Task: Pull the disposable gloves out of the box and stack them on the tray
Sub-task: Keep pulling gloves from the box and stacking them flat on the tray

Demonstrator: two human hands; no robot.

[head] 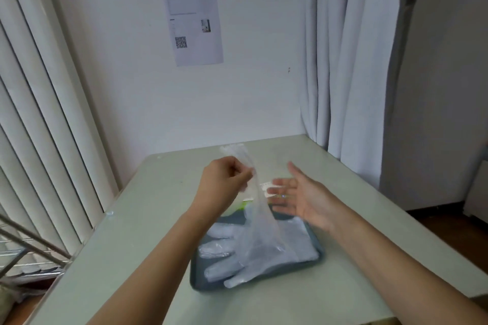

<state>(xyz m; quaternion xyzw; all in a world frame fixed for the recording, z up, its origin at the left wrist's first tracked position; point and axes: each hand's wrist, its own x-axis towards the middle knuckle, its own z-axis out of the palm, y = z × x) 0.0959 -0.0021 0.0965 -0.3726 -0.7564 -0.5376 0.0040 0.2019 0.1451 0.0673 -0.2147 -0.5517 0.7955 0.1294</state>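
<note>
Clear plastic glove pinched by left hand dangles over tray for stacking; right hand spread open, empty.

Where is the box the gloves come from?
In the head view the box sits mid-table, just behind the tray, mostly hidden between the left hand, which pinches a glove, and the open right hand.
</note>
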